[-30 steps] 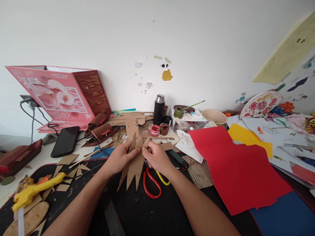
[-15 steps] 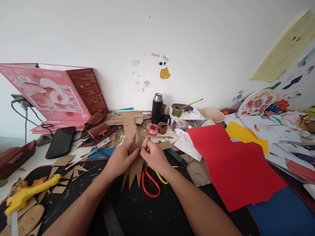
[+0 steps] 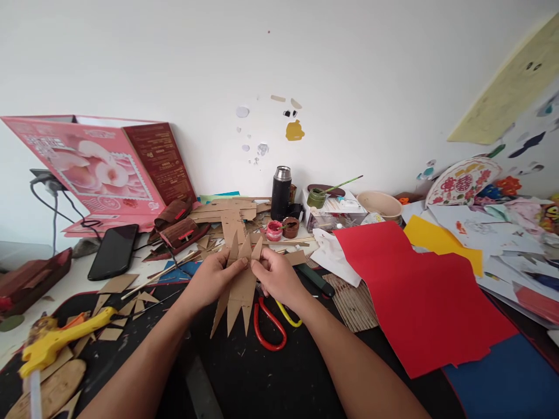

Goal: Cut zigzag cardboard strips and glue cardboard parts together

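Note:
Several pointed strips of brown cardboard [image 3: 241, 291] fan out between my hands, with spikes at both the upper and lower ends. My left hand [image 3: 217, 276] pinches them from the left, thumb across the front. From the right, my right hand [image 3: 276, 272] grips the same cardboard, its thumb close to the left one. Whether the strips are one piece or several layers, I cannot tell. Just below my right hand lie red-handled scissors [image 3: 269, 331], their blades largely hidden. A yellow handle [image 3: 289, 314] shows beside them, partly under my right forearm.
A yellow glue gun [image 3: 65, 340] and cardboard scraps lie left on the black mat [image 3: 257, 387]. Behind are a phone [image 3: 113, 251], a pink box [image 3: 100, 169], a black flask [image 3: 280, 193] and open paint pots [image 3: 274, 231]. Red sheet [image 3: 419, 291] covers the right side.
The cardboard has tilted so its front faces me more, and its upper spikes stand spread above my fingers. Both hands keep their grip. The whole view has shifted slightly.

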Available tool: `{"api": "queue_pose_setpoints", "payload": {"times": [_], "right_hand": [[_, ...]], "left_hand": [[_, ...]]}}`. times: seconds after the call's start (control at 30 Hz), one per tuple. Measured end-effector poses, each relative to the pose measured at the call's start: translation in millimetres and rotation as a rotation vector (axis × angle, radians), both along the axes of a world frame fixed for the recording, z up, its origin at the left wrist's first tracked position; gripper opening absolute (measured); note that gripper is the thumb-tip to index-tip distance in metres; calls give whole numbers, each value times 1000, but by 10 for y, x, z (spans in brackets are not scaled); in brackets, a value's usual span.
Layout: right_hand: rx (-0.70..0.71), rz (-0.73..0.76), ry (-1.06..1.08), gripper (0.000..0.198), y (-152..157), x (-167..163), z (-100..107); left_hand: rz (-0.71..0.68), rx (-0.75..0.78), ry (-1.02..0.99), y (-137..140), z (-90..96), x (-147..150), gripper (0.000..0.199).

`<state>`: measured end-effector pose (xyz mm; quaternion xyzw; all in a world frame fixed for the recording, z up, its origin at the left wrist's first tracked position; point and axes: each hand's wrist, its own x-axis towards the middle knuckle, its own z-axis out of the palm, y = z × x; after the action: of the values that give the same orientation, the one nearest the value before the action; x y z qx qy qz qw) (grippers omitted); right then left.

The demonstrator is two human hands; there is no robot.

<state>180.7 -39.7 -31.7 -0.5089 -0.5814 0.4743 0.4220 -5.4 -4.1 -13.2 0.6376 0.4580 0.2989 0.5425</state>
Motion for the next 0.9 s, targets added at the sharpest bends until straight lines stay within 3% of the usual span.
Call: {"api": "queue_pose_setpoints", "payload": {"times": [0.27, 0.9], "right_hand": [[-6, -20, -73, 20, 2, 8, 32], [-14, 34, -25, 15, 17, 6, -49]], "left_hand": [[-26, 57, 48, 14, -20, -9, 71], [-21, 103, 105, 52, -74, -46, 61]]}}
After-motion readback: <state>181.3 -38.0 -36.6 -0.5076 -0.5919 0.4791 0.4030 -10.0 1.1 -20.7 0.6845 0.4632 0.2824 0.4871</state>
